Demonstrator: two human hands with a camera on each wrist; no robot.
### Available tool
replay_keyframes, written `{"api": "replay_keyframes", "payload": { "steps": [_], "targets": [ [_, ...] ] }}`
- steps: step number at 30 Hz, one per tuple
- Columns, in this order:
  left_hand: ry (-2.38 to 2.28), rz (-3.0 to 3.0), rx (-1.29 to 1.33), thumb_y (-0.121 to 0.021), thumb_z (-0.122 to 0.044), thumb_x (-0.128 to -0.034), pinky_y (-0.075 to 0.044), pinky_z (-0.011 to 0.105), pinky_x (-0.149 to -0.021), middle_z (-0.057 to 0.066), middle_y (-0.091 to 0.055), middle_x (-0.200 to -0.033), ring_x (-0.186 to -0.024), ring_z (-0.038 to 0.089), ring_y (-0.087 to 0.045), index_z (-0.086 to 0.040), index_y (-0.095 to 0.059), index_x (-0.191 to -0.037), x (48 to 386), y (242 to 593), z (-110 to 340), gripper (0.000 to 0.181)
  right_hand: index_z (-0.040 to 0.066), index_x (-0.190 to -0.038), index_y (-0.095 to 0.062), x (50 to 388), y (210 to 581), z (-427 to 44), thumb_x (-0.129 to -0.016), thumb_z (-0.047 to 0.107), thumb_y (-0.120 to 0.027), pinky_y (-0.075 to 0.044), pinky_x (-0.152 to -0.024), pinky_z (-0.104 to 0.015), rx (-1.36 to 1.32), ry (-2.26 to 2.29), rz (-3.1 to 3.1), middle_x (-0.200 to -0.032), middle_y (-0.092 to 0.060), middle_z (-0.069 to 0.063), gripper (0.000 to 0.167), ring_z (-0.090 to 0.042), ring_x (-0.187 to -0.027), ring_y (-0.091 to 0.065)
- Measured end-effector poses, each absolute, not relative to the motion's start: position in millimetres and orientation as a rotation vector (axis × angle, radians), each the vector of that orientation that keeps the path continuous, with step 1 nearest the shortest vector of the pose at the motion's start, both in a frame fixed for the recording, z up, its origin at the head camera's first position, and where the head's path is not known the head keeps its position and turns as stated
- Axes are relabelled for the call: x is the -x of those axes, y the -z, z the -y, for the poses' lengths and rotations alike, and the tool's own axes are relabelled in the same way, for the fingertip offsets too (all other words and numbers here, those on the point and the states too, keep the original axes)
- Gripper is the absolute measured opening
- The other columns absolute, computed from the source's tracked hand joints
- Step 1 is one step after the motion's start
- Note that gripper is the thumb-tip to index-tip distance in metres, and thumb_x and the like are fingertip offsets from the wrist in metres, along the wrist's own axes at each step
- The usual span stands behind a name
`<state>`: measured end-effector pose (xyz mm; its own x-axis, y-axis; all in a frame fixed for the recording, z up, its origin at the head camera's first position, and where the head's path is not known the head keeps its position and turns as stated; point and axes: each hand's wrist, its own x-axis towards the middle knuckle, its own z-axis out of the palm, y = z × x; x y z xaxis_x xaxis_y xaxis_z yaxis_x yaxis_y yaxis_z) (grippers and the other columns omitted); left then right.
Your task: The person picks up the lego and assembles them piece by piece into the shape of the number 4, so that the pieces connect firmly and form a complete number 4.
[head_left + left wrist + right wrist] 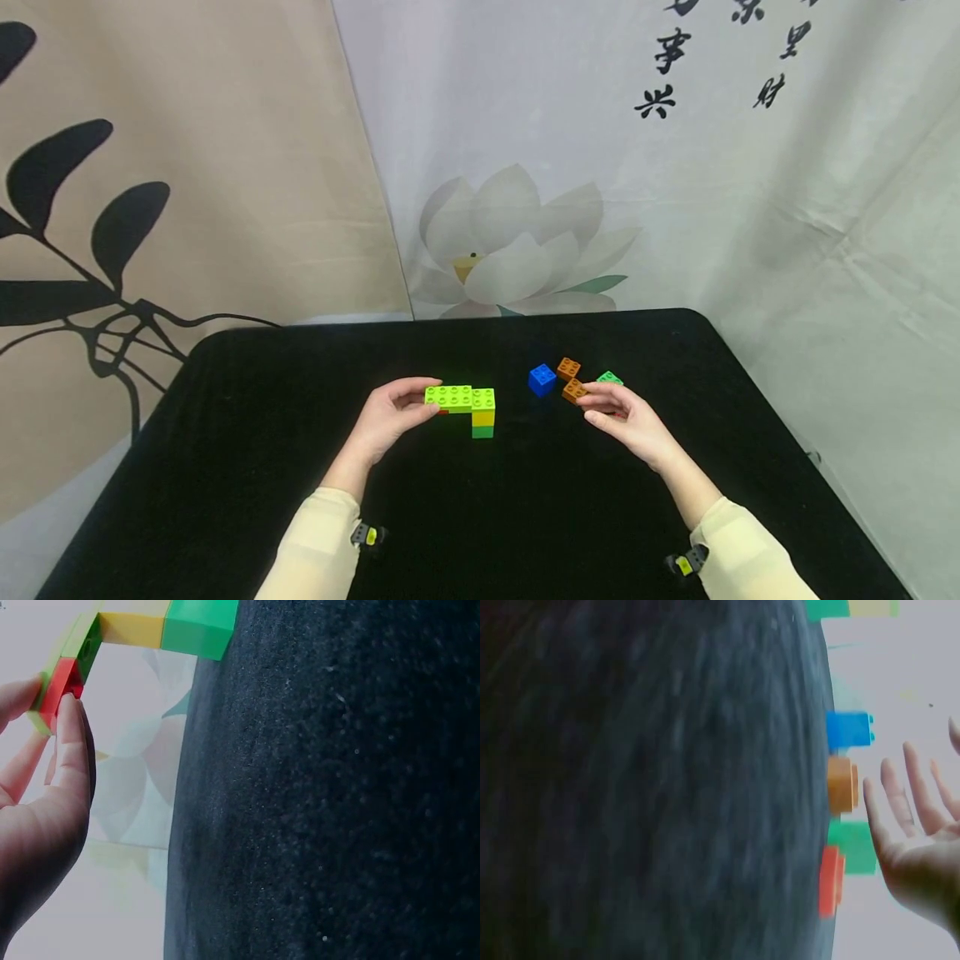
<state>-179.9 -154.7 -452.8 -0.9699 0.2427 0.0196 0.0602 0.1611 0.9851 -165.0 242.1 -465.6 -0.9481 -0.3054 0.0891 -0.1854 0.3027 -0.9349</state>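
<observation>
My left hand (386, 421) pinches the left end of a joined row of building blocks (453, 397). Lime blocks form its top, and a column of yellow over green goes down at its right end. Under the held end a red block (60, 688) shows in the left wrist view, between thumb and fingers. My right hand (630, 421) is open and holds nothing, its fingers spread a little. Its fingertips hover by an orange block (574, 390); the right wrist view shows a gap between them. Behind that hand, a green block (609, 378) and a red block (829, 881) are partly hidden.
A blue block (542, 380) stands left of the orange ones, and a second orange block (568, 368) lies just behind. Everything is on a black cloth-covered table (360, 350). A printed curtain (525, 100) hangs along the table's back edge.
</observation>
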Motion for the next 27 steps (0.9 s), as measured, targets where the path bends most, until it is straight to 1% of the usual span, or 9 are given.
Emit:
{"api": "replay_keyframes", "payload": {
  "steps": [4, 8, 11, 13, 14, 17, 20, 23, 27],
  "targets": [
    [-1.919, -2.286, -0.291, -0.075, -0.011, -0.0891, -0.055, 0.029, -0.086, 0.014, -0.064, -0.119, -0.102, 0.026, -0.066, -0.003, -0.065, -0.125, 180, 452, 154, 0.038, -0.004, -0.136, -0.049, 163, 465, -258, -0.098, 0.014, -0.063, -0.048, -0.092, -0.023, 0.438, 1.699, -2.514, -0.125, -0.063, -0.02, 0.044, -0.032, -0.115, -0.059],
    [-1.929, -2.276, -0.29, -0.074, -0.01, -0.0893, -0.055, 0.029, -0.085, 0.014, -0.064, -0.119, -0.103, 0.028, -0.066, -0.002, -0.065, -0.124, 180, 451, 154, 0.037, -0.006, -0.135, -0.049, 161, 466, -271, -0.097, 0.012, -0.065, -0.047, -0.091, -0.019, 0.423, 1.7, -2.548, -0.125, -0.062, -0.023, 0.045, -0.04, -0.116, -0.057],
    [-1.934, -2.266, -0.29, -0.074, -0.01, -0.0898, -0.055, 0.03, -0.086, 0.015, -0.064, -0.119, -0.104, 0.03, -0.065, -0.002, -0.064, -0.124, 180, 452, 154, 0.036, -0.006, -0.135, -0.049, 160, 468, -280, -0.096, 0.011, -0.066, -0.048, -0.092, -0.019, 0.398, 1.683, -2.591, -0.126, -0.06, -0.026, 0.046, -0.045, -0.116, -0.055],
    [-1.938, -2.26, -0.284, -0.074, -0.011, -0.0896, -0.055, 0.03, -0.086, 0.015, -0.064, -0.119, -0.105, 0.031, -0.065, -0.002, -0.065, -0.124, 180, 452, 154, 0.036, -0.005, -0.135, -0.049, 160, 469, -285, -0.095, 0.012, -0.067, -0.048, -0.094, -0.023, 0.377, 1.648, -2.636, -0.127, -0.06, -0.025, 0.047, -0.044, -0.118, -0.054],
    [-1.939, -2.259, -0.284, -0.074, -0.011, -0.0896, -0.055, 0.03, -0.086, 0.015, -0.064, -0.119, -0.105, 0.032, -0.065, -0.002, -0.065, -0.124, 180, 452, 154, 0.036, -0.004, -0.135, -0.05, 160, 470, -288, -0.095, 0.013, -0.067, -0.048, -0.096, -0.027, 0.364, 1.625, -2.66, -0.127, -0.06, -0.025, 0.047, -0.043, -0.119, -0.054],
    [-1.944, -2.255, -0.285, -0.074, -0.011, -0.0893, -0.055, 0.03, -0.086, 0.014, -0.064, -0.119, -0.106, 0.032, -0.065, -0.003, -0.065, -0.123, 180, 452, 154, 0.036, -0.003, -0.136, -0.05, 160, 472, -295, -0.095, 0.015, -0.069, -0.046, -0.101, -0.042, 0.328, 1.548, -2.723, -0.129, -0.06, -0.023, 0.048, -0.04, -0.121, -0.054],
    [-1.941, -2.262, -0.296, -0.074, -0.012, -0.0894, -0.055, 0.03, -0.086, 0.014, -0.064, -0.119, -0.105, 0.032, -0.065, -0.003, -0.065, -0.124, 180, 453, 154, 0.037, -0.002, -0.137, -0.05, 159, 475, -300, -0.094, 0.016, -0.069, -0.042, -0.103, -0.055, 0.292, 1.498, -2.742, -0.129, -0.06, -0.023, 0.05, -0.039, -0.121, -0.053],
    [-1.94, -2.263, -0.288, -0.074, -0.012, -0.0894, -0.055, 0.03, -0.086, 0.014, -0.065, -0.118, -0.104, 0.03, -0.065, -0.003, -0.065, -0.123, 180, 453, 154, 0.036, -0.003, -0.138, -0.049, 159, 476, -303, -0.094, 0.017, -0.07, -0.041, -0.102, -0.059, 0.267, 1.463, -2.738, -0.131, -0.059, -0.024, 0.053, -0.041, -0.121, -0.053],
    [-1.928, -2.259, -0.28, -0.074, -0.012, -0.0894, -0.055, 0.032, -0.086, 0.013, -0.065, -0.118, -0.103, 0.027, -0.066, -0.004, -0.065, -0.123, 180, 452, 155, 0.036, -0.004, -0.138, -0.048, 158, 475, -304, -0.093, 0.017, -0.071, -0.042, -0.1, -0.059, 0.244, 1.447, -2.726, -0.132, -0.057, -0.027, 0.055, -0.043, -0.12, -0.052]
  ]
}}
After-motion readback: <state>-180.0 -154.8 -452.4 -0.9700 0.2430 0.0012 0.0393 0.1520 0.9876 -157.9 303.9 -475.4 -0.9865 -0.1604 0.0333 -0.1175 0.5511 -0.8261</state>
